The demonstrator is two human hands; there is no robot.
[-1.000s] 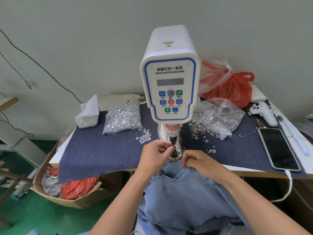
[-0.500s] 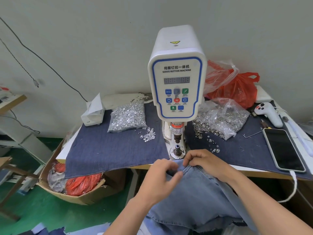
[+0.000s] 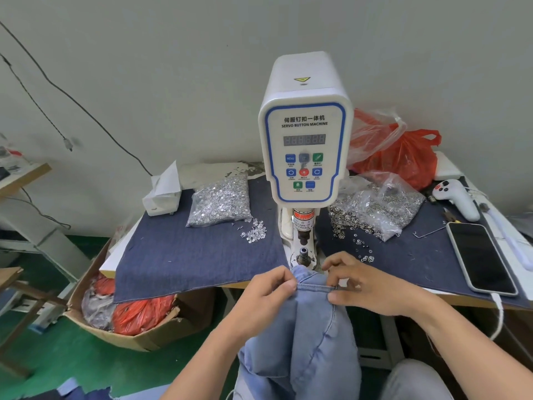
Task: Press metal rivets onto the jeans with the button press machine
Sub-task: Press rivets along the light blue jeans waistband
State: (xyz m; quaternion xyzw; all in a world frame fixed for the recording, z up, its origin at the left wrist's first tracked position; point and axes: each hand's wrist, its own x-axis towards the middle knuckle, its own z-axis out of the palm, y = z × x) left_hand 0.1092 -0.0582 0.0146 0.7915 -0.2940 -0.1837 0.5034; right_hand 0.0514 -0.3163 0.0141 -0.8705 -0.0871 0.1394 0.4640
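The white button press machine (image 3: 305, 145) stands at the table's middle, its lower die (image 3: 303, 253) bare under the punch. Light blue jeans (image 3: 308, 327) hang off the front edge just before the die. My left hand (image 3: 266, 295) pinches a stitched hem of the jeans on its left end. At the hem's right end, my right hand (image 3: 366, 287) pinches the same edge. A clear bag of silver rivet pins (image 3: 219, 202) lies left of the machine, with loose pins (image 3: 255, 233) beside it. A bag of rivet caps (image 3: 377, 209) lies to the right.
Dark denim cloth (image 3: 187, 255) covers the table. A phone (image 3: 480, 256) on a cable and a white controller (image 3: 455, 197) lie at the right. A tissue pack (image 3: 163, 193) sits back left, red bags (image 3: 403, 157) back right. A cardboard box (image 3: 121, 321) of scraps stands on the floor left.
My left hand left the die and came down to the jeans' hem. Both hands drew the jeans back from under the punch and now stretch the hem between them.
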